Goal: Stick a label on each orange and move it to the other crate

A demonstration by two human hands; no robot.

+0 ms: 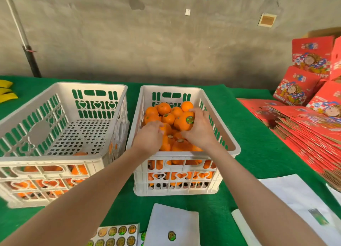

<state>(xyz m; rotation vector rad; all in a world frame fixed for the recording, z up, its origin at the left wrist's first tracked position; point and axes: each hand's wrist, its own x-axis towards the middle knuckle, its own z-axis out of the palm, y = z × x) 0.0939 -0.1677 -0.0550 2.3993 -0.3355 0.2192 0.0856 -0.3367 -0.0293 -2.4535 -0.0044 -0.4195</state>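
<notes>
Oranges fill right crate.

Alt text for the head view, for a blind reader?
The right hand grips a labelled orange in the full right crate, while the left hand reaches among the others. The left crate holds few oranges; a sticker sheet lies nearer.

Two crates, two hands, one sticker sheet.
</notes>
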